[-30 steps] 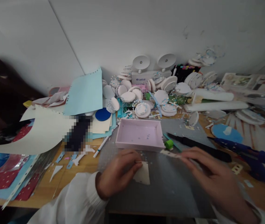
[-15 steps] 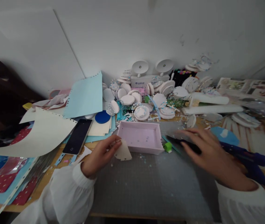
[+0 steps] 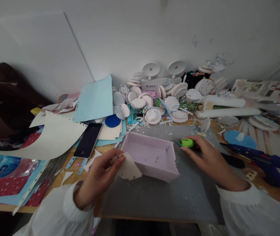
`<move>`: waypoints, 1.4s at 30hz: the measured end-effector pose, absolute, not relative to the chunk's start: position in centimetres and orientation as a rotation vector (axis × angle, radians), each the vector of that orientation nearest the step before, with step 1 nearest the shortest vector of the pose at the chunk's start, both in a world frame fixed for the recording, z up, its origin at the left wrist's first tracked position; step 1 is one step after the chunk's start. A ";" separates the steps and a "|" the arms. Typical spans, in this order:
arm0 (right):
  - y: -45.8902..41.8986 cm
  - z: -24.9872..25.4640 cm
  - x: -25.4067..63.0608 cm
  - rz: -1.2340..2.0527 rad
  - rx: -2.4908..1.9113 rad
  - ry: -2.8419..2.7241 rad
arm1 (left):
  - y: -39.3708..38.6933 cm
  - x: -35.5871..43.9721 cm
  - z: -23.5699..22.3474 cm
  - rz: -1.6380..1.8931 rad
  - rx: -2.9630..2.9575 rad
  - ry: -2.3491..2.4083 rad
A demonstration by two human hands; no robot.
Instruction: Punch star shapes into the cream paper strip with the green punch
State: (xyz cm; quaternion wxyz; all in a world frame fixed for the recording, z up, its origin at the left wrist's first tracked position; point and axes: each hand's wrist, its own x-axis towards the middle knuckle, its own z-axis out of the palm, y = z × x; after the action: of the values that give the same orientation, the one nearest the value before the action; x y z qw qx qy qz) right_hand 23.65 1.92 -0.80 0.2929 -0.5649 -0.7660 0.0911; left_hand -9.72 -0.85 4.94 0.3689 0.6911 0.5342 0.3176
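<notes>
My left hand (image 3: 101, 175) pinches a small cream paper piece (image 3: 129, 167) between thumb and fingers, beside the left end of a shallow, open lilac box (image 3: 152, 168). The box stands at an angle on the grey mat (image 3: 154, 200), with tiny dark specks inside. To the right of the box, my right hand (image 3: 207, 157) is closed on a small bright green object (image 3: 187, 142) whose kind I cannot make out. A teal tip shows beside it. Behind that hand lies a black-handled tool (image 3: 232, 160), its other end hidden.
A blue glue gun (image 3: 260, 160) rests at the right near a light-blue disc (image 3: 240, 140). Many white foam-like discs (image 3: 153, 116) and scraps crowd the back. On the left are a phone (image 3: 88, 141), a cream sheet (image 3: 53, 137), a light-blue sheet (image 3: 94, 98) and a blue disc (image 3: 112, 121).
The black-handled tool has left my right hand and lies to the right. That hand now grips the green object, lifted from beside the box. The box has turned slightly.
</notes>
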 end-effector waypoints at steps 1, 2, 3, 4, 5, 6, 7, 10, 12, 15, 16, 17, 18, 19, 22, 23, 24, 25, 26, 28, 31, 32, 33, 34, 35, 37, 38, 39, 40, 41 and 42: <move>1.7 -0.5 23.5 0.378 -1.489 -1.895 | -1.5 -9.5 4.7 0.782 1.732 1.364; 1.4 -0.2 23.3 0.500 -1.455 -1.780 | -2.1 -9.1 4.4 0.752 1.689 1.343; 1.2 0.2 23.0 0.595 -1.406 -1.712 | -2.6 -8.8 4.2 0.722 1.648 1.315; 0.9 0.8 22.6 0.670 -1.353 -1.677 | -3.0 -8.5 4.1 0.704 1.614 1.289; 0.6 1.3 22.2 0.731 -1.305 -1.665 | -3.2 -8.2 4.0 0.691 1.588 1.270; 0.3 1.9 21.8 0.789 -1.261 -1.664 | -3.4 -7.9 4.1 0.689 1.574 1.266; -0.1 2.5 21.3 0.858 -1.213 -1.666 | -3.5 -7.7 4.2 0.700 1.575 1.280; -0.8 4.0 19.5 1.068 -1.092 -1.675 | -3.0 -7.2 4.9 0.763 1.647 1.336; -0.8 4.5 18.2 1.279 -1.067 -1.591 | -2.2 -6.9 5.2 0.804 1.720 1.333; 0.3 4.9 16.5 1.584 -1.050 -1.391 | -0.8 -6.5 5.3 0.880 1.779 1.292; 0.9 4.9 16.1 1.650 -1.036 -1.358 | -0.4 -6.5 5.2 0.908 1.785 1.278; 1.5 5.0 15.7 1.699 -1.027 -1.343 | 0.0 -6.4 5.0 0.930 1.789 1.262; 2.1 4.9 15.5 1.737 -1.024 -1.337 | 0.4 -6.4 4.9 0.948 1.796 1.246; 2.7 4.9 15.3 1.772 -1.017 -1.336 | 0.7 -6.4 4.7 0.961 1.806 1.231; 3.9 4.5 15.0 1.848 -0.963 -1.338 | 1.5 -6.6 4.0 0.961 1.838 1.186; 4.1 4.4 14.9 1.869 -0.945 -1.341 | 1.7 -6.7 3.8 0.947 1.847 1.175; 4.3 4.4 14.8 1.889 -0.934 -1.351 | 2.0 -6.7 3.7 0.934 1.856 1.170; 4.5 4.4 14.7 1.898 -0.941 -1.371 | 2.3 -6.8 3.5 0.919 1.866 1.167; 4.6 4.5 14.6 1.893 -0.968 -1.402 | 2.6 -6.9 3.4 0.906 1.878 1.163; 4.8 4.8 14.3 1.824 -1.060 -1.500 | 3.1 -7.1 3.4 0.891 1.892 1.146; 5.0 5.2 14.0 1.628 -1.206 -1.672 | 3.8 -7.2 3.6 0.846 1.867 1.099; 5.1 5.3 14.0 1.566 -1.242 -1.721 | 4.0 -7.2 3.7 0.834 1.854 1.088; 5.2 5.3 13.9 1.513 -1.274 -1.762 | 4.2 -7.2 3.8 0.823 1.844 1.082; 5.3 5.2 13.9 1.472 -1.300 -1.792 | 4.4 -7.1 3.9 0.816 1.838 1.077; 5.4 5.1 13.9 1.440 -1.320 -1.811 | 4.6 -7.1 4.0 0.814 1.832 1.076; 5.6 4.9 13.9 1.402 -1.352 -1.820 | 4.8 -7.0 4.3 0.808 1.817 1.082; 5.7 4.8 13.9 1.396 -1.358 -1.817 | 4.9 -6.9 4.3 0.804 1.810 1.086; 5.8 4.8 13.9 1.397 -1.356 -1.814 | 5.0 -6.9 4.4 0.800 1.807 1.084; 5.8 4.8 13.9 1.403 -1.347 -1.813 | 5.0 -6.9 4.4 0.796 1.807 1.079; 5.8 4.9 13.9 1.413 -1.334 -1.813 | 5.1 -6.8 4.5 0.792 1.814 1.072; 5.7 5.0 14.0 1.430 -1.318 -1.812 | 5.1 -6.8 4.5 0.787 1.827 1.064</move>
State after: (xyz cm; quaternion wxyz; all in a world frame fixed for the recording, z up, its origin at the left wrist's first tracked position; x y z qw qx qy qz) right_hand 13.96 5.72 4.95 0.2395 -0.4815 -0.6618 0.5222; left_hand -6.82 5.08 4.46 0.4286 0.7318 0.4260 0.3152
